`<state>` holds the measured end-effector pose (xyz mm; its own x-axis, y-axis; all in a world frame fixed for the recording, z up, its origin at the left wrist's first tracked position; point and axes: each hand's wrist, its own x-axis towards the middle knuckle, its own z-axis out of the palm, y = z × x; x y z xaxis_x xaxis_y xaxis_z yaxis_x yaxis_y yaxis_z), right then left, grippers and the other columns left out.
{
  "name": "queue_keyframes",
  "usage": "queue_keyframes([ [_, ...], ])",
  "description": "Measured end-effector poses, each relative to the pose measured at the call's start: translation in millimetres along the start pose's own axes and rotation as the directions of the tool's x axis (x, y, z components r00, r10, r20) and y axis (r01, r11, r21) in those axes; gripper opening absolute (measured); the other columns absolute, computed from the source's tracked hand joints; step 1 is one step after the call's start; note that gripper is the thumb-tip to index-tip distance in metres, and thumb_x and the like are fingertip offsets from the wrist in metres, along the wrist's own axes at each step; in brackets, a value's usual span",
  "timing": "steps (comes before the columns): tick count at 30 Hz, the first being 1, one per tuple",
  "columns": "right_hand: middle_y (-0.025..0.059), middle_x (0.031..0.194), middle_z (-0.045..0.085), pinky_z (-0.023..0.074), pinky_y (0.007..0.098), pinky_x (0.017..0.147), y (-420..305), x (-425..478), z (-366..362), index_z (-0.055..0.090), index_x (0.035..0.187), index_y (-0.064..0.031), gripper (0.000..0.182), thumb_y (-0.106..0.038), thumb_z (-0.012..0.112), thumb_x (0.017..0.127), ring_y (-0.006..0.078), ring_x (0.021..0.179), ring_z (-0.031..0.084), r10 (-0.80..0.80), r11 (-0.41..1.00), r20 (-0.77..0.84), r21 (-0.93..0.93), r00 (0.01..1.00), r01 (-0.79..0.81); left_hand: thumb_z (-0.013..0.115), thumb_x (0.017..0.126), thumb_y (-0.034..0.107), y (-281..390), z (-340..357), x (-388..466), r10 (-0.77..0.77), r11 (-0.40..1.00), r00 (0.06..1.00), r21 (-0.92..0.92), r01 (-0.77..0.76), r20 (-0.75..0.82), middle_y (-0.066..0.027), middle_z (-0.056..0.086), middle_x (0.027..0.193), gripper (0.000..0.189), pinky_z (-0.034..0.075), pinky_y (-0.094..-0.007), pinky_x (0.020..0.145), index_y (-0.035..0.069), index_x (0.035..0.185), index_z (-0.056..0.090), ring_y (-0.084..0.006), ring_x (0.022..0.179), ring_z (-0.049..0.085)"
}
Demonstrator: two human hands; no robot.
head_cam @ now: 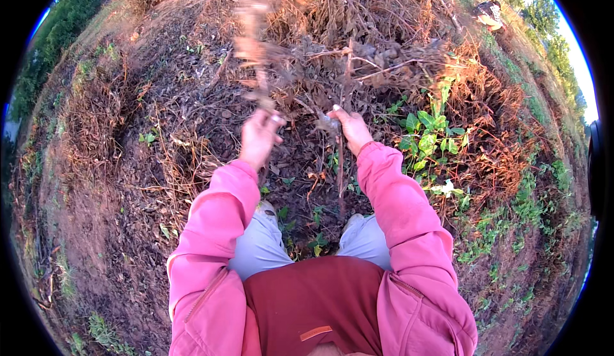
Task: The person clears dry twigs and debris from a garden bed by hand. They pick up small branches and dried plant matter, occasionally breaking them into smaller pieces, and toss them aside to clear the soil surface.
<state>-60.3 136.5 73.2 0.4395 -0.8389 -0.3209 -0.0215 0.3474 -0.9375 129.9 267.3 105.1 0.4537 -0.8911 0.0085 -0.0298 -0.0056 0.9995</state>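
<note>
My left hand [260,133] grips the lower end of a dry plant stalk [254,34], which stands up away from me with leaves blurred by motion. To its right, my right hand [351,124] is closed on dry stems [331,121], its thumb pointing up and left. Close beside that hand a thin upright stick [341,169] runs down between my feet. Brown withered stems and leaves [379,63] spread beyond both hands, partly blurred. Which of these stems belong to the right hand's bunch is hard to tell.
A leafy green plant [429,137] grows right of my right hand. Reddish dry brush [494,149] lies farther right, and a dry clump [98,111] stands at left. Another person [489,15] is low down in the far upper right. Trees [57,25] line the upper left.
</note>
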Motion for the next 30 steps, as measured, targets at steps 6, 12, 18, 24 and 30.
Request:
queue_keyframes([
  [6, 0.0081, 0.082, 0.063, 0.0449, 0.0296, 0.065, 7.5, -13.8, 32.9, 0.063, 0.088, 0.0008, 0.036, -0.035, 0.055, 0.087, 0.0169, 0.072, 0.057, -0.195, 0.981, 0.092, -0.001, 0.976, 0.196, 0.054, 0.089, 0.013, -11.6, 47.2, -20.0, -0.011, 0.995, 0.947, 0.098, -0.022, 0.322, -0.0074, 0.058, 0.096, 0.03, 0.048, -0.0238, 0.055, -0.002, 0.114, 0.048, -0.0104, 0.064, 0.055],
  [12, 0.0085, 0.087, 0.063, 0.0443, 0.0297, 0.074, 3.6, -21.1, 28.6, 0.062, 0.094, 0.0006, 0.034, -0.032, 0.061, 0.084, 0.0172, 0.078, 0.057, -0.167, 0.986, 0.116, 0.043, 0.979, 0.163, 0.047, 0.093, 0.018, -16.9, 49.4, -23.7, -0.133, 0.991, 0.924, 0.018, 0.135, 0.358, -0.0054, 0.056, 0.097, 0.035, 0.048, -0.0247, 0.057, 0.001, 0.123, 0.043, -0.0111, 0.067, 0.055],
  [18, 0.0073, 0.091, 0.062, 0.0461, 0.0297, 0.073, -2.2, -35.1, 34.4, 0.057, 0.104, -0.0001, 0.043, -0.029, 0.071, 0.076, 0.0165, 0.08, 0.058, -0.058, 0.997, 0.274, 0.062, 0.96, 0.043, 0.04, 0.092, 0.008, -26.7, 52.2, -18.0, -0.177, 0.984, 0.933, 0.053, 0.169, 0.314, -0.0052, 0.056, 0.098, 0.036, 0.049, -0.0237, 0.054, 0.001, 0.128, 0.04, -0.0102, 0.068, 0.055],
  [24, 0.0137, 0.099, 0.061, 0.0454, 0.0321, 0.079, 11.5, -33.9, 43.8, 0.055, 0.108, 0.0048, 0.055, -0.035, 0.072, 0.074, 0.0196, 0.089, 0.058, -0.213, 0.967, 0.136, -0.112, 0.968, 0.228, 0.051, 0.079, 0.007, -20.8, 50.6, -22.6, -0.197, 0.96, 0.911, -0.117, 0.254, 0.361, -0.0073, 0.057, 0.098, 0.046, 0.047, -0.0293, 0.074, 0.0, 0.123, 0.04, -0.0158, 0.083, 0.057],
  [30, 0.0274, 0.091, 0.062, 0.0434, 0.0379, 0.082, 11.4, -16.9, 41.5, 0.06, 0.096, 0.0087, 0.068, -0.056, 0.058, 0.076, 0.0348, 0.092, 0.06, -0.261, 0.853, 0.07, -0.451, 0.963, 0.264, 0.058, 0.079, 0.015, -20.2, 42.2, -20.0, -0.2, 0.872, 0.864, -0.318, 0.371, 0.462, -0.0103, 0.055, 0.108, 0.056, 0.043, -0.0301, 0.084, -0.001, 0.127, 0.034, -0.0181, 0.096, 0.055],
])
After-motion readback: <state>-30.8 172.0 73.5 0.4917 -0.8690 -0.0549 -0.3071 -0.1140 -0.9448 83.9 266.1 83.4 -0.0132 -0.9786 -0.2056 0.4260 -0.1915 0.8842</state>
